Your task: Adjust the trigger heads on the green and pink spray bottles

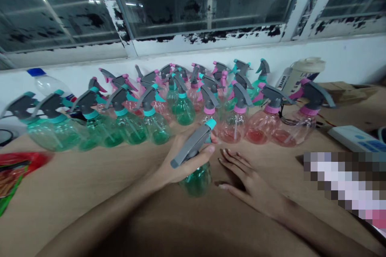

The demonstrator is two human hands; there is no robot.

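Note:
My left hand point(177, 164) is wrapped round the neck of a green spray bottle point(197, 178) with a grey trigger head and teal nozzle, standing on the wooden table point(90, 192) in front of me. My right hand point(244, 176) lies flat on the table just right of that bottle, fingers stretched out and holding nothing. Behind them stand several rows of spray bottles: green ones point(129, 126) to the left and centre, pink ones point(265, 128) to the right.
A white wall and a window point(193, 4) run behind the bottles. A clear water bottle with a blue cap point(45, 82) lies at far left. A red and green packet point(12, 176) sits on the left edge. A coffee jar point(298, 74) and a white remote-like device point(356, 138) are on the right.

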